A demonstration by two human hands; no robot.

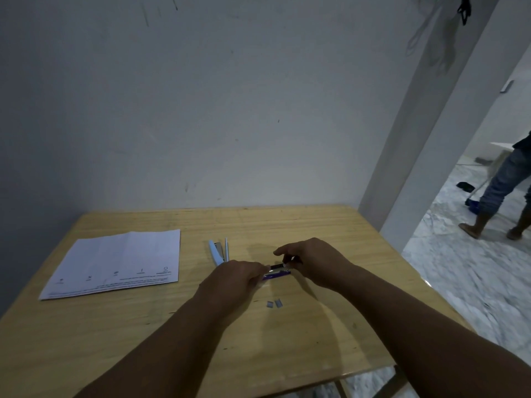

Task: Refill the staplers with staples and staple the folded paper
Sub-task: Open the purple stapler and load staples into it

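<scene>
Centrally, purple stapler [276, 274] gripped between left hand [235, 278] and right hand [313, 261], staples [274, 304] nearby

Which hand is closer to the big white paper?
Left. The left hand sits just right of the folded paper, apart from it, holding the purple stapler. The right hand is farther right, beyond the stapler.

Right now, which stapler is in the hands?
The purple stapler, held between the left hand and right hand. The light blue stapler lies untouched behind the left hand, opened up.
</scene>
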